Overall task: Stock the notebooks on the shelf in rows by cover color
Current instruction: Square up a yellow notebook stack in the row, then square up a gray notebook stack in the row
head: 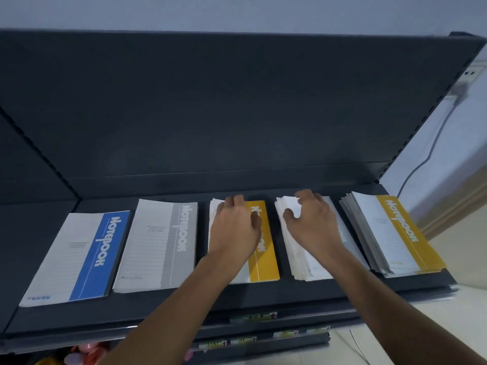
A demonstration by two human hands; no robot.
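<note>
We are resting our left hand [235, 227] flat, fingers loosely spread, on the middle yellow notebook stack [263, 248] and our right hand [311, 222], fingers curled, on the white-topped stack [303, 256] beside it, with blue [79, 256], grey [160, 243] and far-right yellow [395, 233] stacks lying along the shelf [184, 304].

Shop, dark metal shelf [184, 306] (price tags [253, 316]), stacked notebooks [158, 243]

Blue-band notebook [79, 255]: "Notebook" in white. Grey-band notebook [160, 243]: "Notebook" in white; "A5" at lower left corner; small lines illegible. Right yellow-band stack [395, 233]: "Notebook" in white. Middle yellow-band notebook [263, 248]: word partly covered. Shelf-edge tags [253, 316]: unreadable.
</note>
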